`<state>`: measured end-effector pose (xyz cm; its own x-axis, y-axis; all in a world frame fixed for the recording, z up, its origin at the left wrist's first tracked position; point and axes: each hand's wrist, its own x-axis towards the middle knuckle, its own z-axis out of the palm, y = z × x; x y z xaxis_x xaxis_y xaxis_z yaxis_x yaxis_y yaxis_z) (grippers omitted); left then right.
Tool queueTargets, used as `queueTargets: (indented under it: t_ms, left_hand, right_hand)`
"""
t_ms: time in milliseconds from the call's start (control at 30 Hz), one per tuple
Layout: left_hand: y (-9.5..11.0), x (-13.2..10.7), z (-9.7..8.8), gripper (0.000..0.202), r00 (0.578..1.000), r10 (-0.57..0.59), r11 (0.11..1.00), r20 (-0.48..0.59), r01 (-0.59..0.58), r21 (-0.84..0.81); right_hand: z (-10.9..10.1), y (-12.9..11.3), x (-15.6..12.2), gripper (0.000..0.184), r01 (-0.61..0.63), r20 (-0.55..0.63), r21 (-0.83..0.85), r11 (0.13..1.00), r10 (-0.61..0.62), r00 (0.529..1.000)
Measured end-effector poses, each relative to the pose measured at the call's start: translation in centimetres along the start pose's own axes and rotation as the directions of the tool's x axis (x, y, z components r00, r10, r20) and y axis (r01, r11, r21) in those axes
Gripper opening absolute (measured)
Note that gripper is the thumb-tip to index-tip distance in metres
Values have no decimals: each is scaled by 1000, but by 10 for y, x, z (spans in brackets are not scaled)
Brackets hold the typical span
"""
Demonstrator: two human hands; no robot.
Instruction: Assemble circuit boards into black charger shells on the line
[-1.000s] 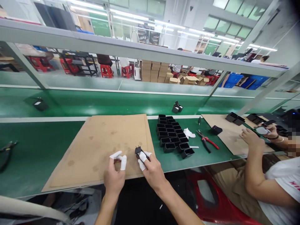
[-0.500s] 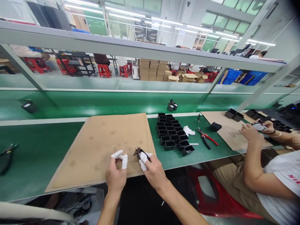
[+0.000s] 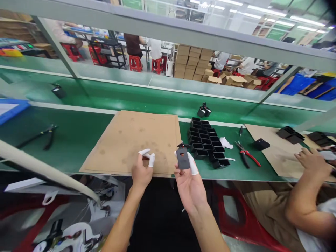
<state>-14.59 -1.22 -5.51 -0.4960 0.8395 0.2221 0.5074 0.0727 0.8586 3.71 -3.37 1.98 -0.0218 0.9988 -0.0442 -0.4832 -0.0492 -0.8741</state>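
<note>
In my right hand (image 3: pixel 191 182) is a small black charger (image 3: pixel 183 158) with an orange USB port in its face and dark prongs or parts at its top. White finger cots cover fingertips on both hands. My left hand (image 3: pixel 143 169) hovers over the near part of a brown cardboard sheet (image 3: pixel 131 140). Its thumb and forefinger are curled but apart, with nothing visible between them. Just to the right of the charger stand rows of open black plastic housings (image 3: pixel 203 138) on the green bench.
Red-handled pliers (image 3: pixel 248 154), a white scrap (image 3: pixel 225 142) and a black housing (image 3: pixel 261 144) lie to the right. Dark pliers (image 3: pixel 43 134) lie left. A co-worker's hand (image 3: pixel 312 159) works at far right. A pale bar (image 3: pixel 49 171) crosses the lower left.
The view has swung left and down. My right hand has turned palm up, so the charger's face with the orange port now shows. My left hand keeps much the same pose.
</note>
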Motion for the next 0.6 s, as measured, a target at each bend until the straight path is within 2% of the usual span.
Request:
queueTargets:
  t_ms: [100, 233, 300, 367, 433, 500, 533, 600]
  left_hand:
    - [2, -1, 0, 40, 1000, -3, 1000, 2, 3, 20]
    - [3, -1, -1, 40, 1000, 16, 1000, 4, -16, 3]
    - [4, 0, -1, 39, 1000, 23, 1000, 3, -23, 2]
    - [4, 0, -2, 39, 999, 32, 999, -1, -32, 7]
    - [4, -1, -2, 38, 999, 35, 999, -6, -35, 10]
    - [3, -1, -1, 38, 999, 35, 999, -8, -35, 5]
    - [3, -2, -1, 38, 999, 35, 999, -8, -35, 2]
    - [2, -2, -1, 38, 999, 37, 999, -9, -37, 1]
  right_hand:
    - [-3, -11, -6, 40, 0, 58, -33, 999, 2, 998]
    - [-5, -14, -6, 43, 59, 110, -115, 992, -46, 993]
    - [-5, -12, -3, 39, 104, 59, -154, 983, -96, 994]
    - [-6, -5, 4, 29, 229, -39, -226, 947, -244, 969]
    - [-13, 8, 14, 26, 413, -51, -390, 823, -467, 883]
    - [-23, 26, 24, 24, 542, 106, -589, 599, -608, 787]
    - [-29, 35, 28, 23, 570, 214, -664, 484, -607, 765]
    - [-38, 49, 35, 25, 587, 380, -747, 312, -524, 762]
